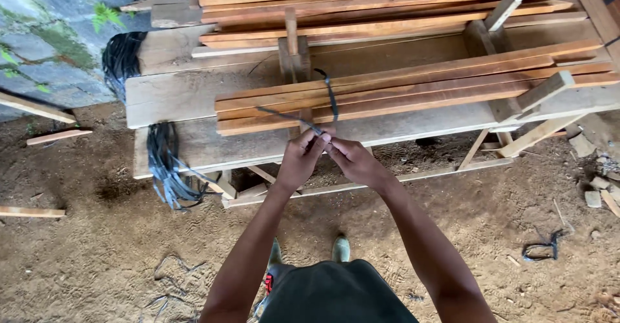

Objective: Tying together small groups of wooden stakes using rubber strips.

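Head view: both hands point(329, 157) on black strap point(331, 98) around slats point(413, 94)

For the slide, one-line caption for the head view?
Both hands, left hand and right hand, pinch a dark strap looped around stacked wooden slats.

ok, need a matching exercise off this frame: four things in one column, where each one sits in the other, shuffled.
Things:
1. black strap
2. bundle of loose black straps
3. stack of thin wooden slats
4. short wooden stick

Places:
A. hanging off the left end of the plank bench
B. lying on the dirt ground at far left
C. pinched between the left hand and right hand
D. laid along the top of the plank bench

Pairs: 1-C, 2-A, 3-D, 4-B
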